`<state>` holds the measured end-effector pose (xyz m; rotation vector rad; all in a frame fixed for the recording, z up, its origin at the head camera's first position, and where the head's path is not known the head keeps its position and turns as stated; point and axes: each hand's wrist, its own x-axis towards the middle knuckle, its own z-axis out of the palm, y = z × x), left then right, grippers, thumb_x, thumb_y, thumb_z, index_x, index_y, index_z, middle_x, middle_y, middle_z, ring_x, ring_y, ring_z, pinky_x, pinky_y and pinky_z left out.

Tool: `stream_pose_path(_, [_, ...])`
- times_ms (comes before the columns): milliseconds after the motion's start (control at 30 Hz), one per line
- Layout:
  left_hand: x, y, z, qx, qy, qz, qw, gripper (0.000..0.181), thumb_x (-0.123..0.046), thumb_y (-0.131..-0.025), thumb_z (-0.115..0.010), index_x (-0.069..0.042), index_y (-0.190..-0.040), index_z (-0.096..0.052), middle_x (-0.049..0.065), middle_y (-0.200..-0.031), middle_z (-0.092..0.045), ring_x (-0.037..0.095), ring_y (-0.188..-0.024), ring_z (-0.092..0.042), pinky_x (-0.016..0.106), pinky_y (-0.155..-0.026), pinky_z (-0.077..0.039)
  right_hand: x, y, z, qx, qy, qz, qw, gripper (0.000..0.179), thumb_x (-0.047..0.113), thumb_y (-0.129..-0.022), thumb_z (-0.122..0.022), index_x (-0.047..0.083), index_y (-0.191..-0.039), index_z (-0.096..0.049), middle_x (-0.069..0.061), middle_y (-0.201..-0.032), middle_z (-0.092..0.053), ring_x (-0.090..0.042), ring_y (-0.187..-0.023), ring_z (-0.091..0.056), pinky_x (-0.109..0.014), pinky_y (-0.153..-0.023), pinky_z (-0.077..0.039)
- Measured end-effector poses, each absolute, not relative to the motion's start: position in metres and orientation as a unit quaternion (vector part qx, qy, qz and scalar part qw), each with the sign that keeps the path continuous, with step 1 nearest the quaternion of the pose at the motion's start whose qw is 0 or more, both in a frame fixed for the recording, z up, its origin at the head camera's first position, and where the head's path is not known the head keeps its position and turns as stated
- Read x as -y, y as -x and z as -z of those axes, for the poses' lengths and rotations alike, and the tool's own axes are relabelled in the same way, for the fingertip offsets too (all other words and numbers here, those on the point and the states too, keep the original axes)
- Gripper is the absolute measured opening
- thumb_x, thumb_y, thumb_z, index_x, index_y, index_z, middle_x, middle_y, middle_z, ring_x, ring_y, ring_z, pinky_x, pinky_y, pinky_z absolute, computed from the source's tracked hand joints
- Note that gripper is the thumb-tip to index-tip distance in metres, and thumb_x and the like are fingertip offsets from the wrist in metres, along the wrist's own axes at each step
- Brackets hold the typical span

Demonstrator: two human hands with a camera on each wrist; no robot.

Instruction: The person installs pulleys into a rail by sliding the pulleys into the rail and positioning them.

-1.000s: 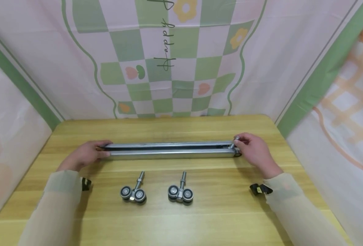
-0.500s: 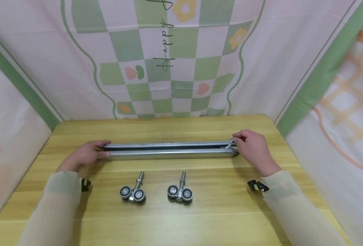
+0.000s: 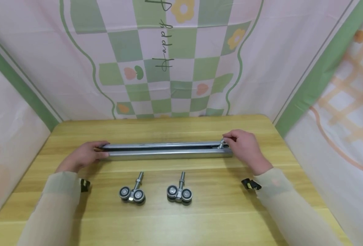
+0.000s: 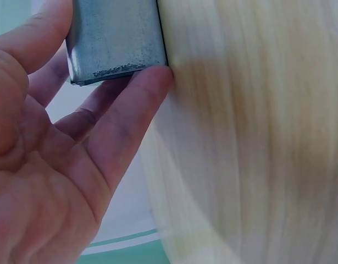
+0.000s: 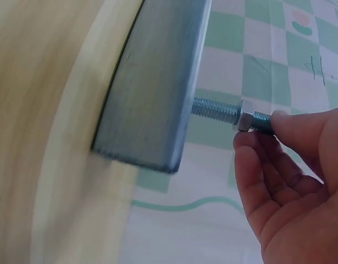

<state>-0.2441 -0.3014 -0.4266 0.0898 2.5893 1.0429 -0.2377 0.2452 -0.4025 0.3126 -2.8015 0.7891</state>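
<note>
A slotted metal rail (image 3: 169, 155) lies across the table, its open slot facing up. My left hand (image 3: 84, 155) grips its left end, with thumb and fingers on either side of the metal (image 4: 119, 38). At the other end, my right hand (image 3: 246, 147) pinches the top of a threaded bolt (image 5: 215, 111) fitted with a nut (image 5: 246, 115). This bolt belongs to a roller trolley and sticks up through the slot; its wheels are hidden inside the rail. Two more roller trolleys, one on the left (image 3: 132, 194) and one nearer the middle (image 3: 179, 193), lie in front of the rail.
The wooden table (image 3: 199, 222) reaches back to a patterned cloth (image 3: 156, 92) behind it. More cloth hangs at both sides. A black strap piece (image 3: 251, 184) shows beside the right sleeve, and another (image 3: 85, 185) beside the left.
My right hand has moved left, sliding the trolley's wheels from the rail's right opening into the channel. The left hand stays on its end, and the two loose trolleys have not moved.
</note>
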Motion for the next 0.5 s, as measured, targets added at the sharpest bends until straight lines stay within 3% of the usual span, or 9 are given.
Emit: stream_pose_path(500, [0.301, 0.245, 0.427, -0.918, -0.025, -0.357, 0.173, 0.065, -0.032, -0.094, -0.07, -0.007, -0.149, -0.045, 0.026, -0.132, -0.05, 0.032, -0.1, -0.055, 0.044, -0.084, -0.047, -0.215, 0.24, 0.399, 0.951, -0.158, -0.239, 0.111, 0.017, 0.011, -0.097, -0.066, 0.002, -0.107, -0.075, -0.013, -0.103, -0.071, -0.03, -0.092, -0.066, -0.047, -0.079, -0.052])
